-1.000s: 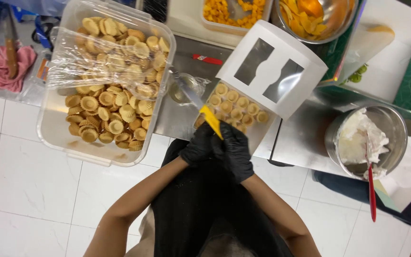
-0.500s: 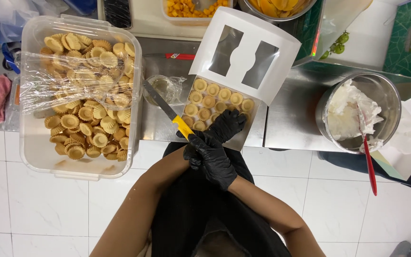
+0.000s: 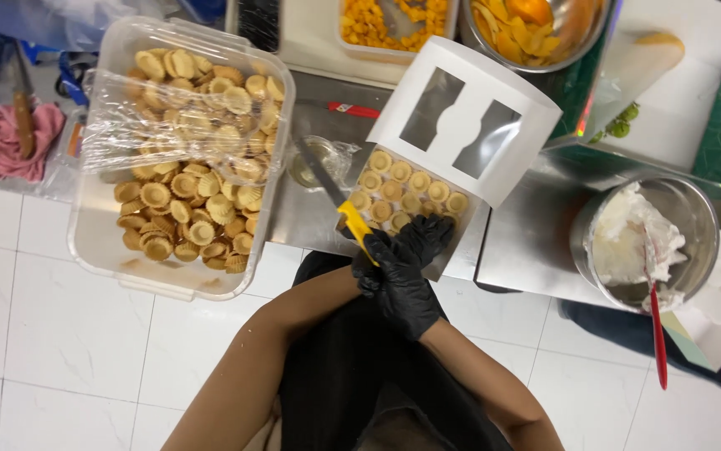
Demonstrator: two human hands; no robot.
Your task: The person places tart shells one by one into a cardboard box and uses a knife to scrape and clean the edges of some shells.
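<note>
Both my hands wear black gloves and meet at the counter's front edge. My left hand (image 3: pixel 369 271) is shut on a knife (image 3: pixel 352 221) with a yellow handle; its blade points up and left over the steel counter. My right hand (image 3: pixel 417 259) lies against the left, its fingertips resting on the front edge of an open white box (image 3: pixel 465 125) filled with several small tart shells (image 3: pixel 402 188). The box's windowed lid stands raised behind them.
A large clear tub (image 3: pixel 97 250) of tart shells, half covered with plastic film, overhangs the counter at left. A steel bowl of white cream (image 3: pixel 694 209) with a red-handled spatula (image 3: pixel 657 334) sits at right. Cut orange fruit (image 3: pixel 389 21), a small glass cup (image 3: pixel 310 163) and a pink cloth (image 3: pixel 10 142) lie behind.
My hands stay together with the knife, its blade still pointing up-left. They have drawn slightly back from the box toward my body. The view has shifted a little.
</note>
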